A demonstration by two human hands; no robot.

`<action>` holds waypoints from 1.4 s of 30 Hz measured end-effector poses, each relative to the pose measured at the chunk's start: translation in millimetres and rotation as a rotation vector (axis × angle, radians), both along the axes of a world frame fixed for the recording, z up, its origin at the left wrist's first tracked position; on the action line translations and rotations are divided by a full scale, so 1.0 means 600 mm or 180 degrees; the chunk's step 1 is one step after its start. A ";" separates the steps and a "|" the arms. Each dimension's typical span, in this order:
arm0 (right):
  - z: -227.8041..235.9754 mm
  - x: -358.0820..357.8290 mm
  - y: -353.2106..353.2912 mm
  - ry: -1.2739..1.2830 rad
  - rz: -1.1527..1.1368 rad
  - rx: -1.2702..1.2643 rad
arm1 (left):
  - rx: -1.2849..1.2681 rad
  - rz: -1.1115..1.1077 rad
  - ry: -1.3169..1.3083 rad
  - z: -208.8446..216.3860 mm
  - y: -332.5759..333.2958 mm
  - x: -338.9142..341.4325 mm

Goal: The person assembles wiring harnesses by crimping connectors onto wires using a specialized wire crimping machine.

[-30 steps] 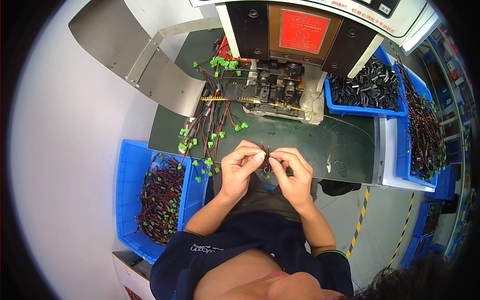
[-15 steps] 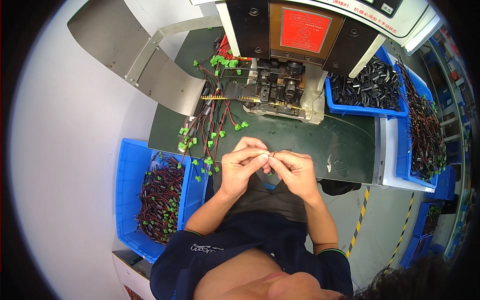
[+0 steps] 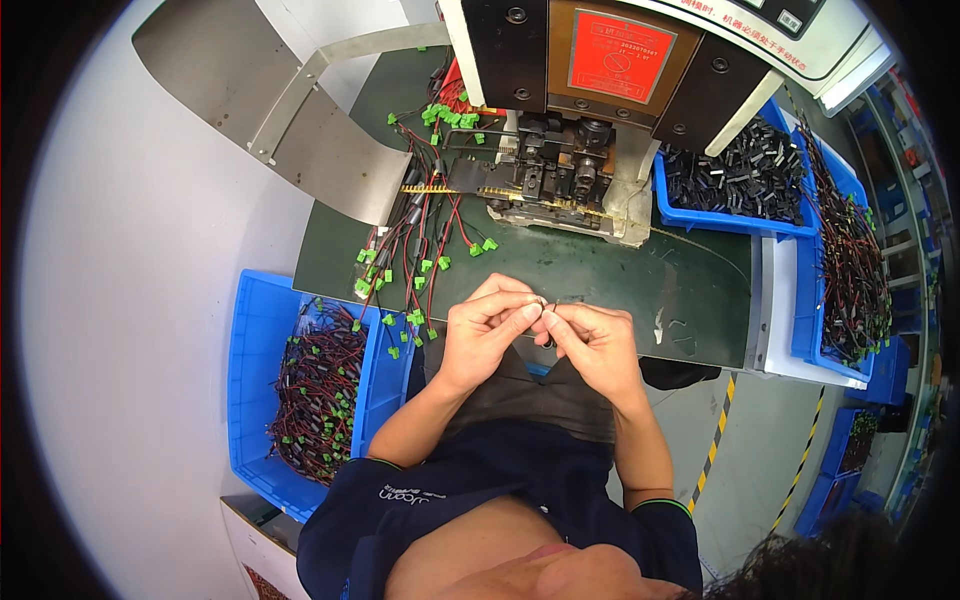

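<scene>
My left hand and my right hand meet above the near edge of the dark green table. Both pinch a thin wire between thumb and fingertips, and the fingers hide most of it. A small dark piece shows beneath the right fingers, too small to name. Beyond my hands stands a crimping machine with a metal tool block. To its left, red and black wire leads with green connectors lie on the table, some hanging over its edge.
A blue bin at lower left holds many wire leads. At right, one blue bin contains black plastic housings and another more wire leads. A curved metal guide arches over the table's left side. A white wall stands farther left.
My hands stay together in nearly the same spot, with the fingertips shifted slightly around the wire. The whole view has moved a little.
</scene>
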State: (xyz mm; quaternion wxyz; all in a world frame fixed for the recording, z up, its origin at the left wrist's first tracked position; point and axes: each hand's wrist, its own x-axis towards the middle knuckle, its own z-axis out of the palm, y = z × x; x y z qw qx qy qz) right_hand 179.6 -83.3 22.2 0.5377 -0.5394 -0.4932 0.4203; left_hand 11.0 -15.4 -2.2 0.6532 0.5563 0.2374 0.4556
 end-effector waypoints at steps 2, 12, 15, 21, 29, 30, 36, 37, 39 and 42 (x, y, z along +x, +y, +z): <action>0.003 0.001 0.000 -0.0067 0.0044 -0.0027 | 0.0060 0.0046 0.0081 -0.003 0.000 0.000; 0.001 0.003 0.000 -0.0066 0.0120 -0.0119 | -0.0032 0.0027 0.0011 -0.011 0.000 -0.001; 0.001 0.001 0.000 0.0034 0.0070 -0.0115 | -0.0010 0.0015 0.0006 -0.012 0.000 -0.001; 0.001 0.003 -0.001 0.0036 0.0148 -0.0188 | -0.0040 -0.0039 -0.0043 -0.012 0.002 -0.002; 0.008 0.022 0.004 0.0058 0.0505 -0.0592 | 0.0280 -0.0202 0.0212 0.000 0.006 -0.003; 0.008 0.026 0.005 0.0058 0.0573 -0.0637 | 0.0299 -0.0207 0.0263 0.001 0.008 -0.003; -0.007 0.026 0.012 0.0267 0.0546 -0.0522 | -0.0080 -0.0128 0.0026 -0.001 0.007 -0.001; -0.010 0.024 0.012 0.0379 0.0522 -0.0549 | -0.0093 -0.0141 0.0066 -0.001 0.007 -0.002; -0.014 0.021 0.012 0.0509 0.0501 -0.0537 | -0.0164 -0.0180 0.0034 -0.002 0.006 -0.003; -0.015 0.022 0.011 0.0570 0.0487 -0.0564 | -0.0277 -0.0249 -0.0081 -0.002 0.006 -0.003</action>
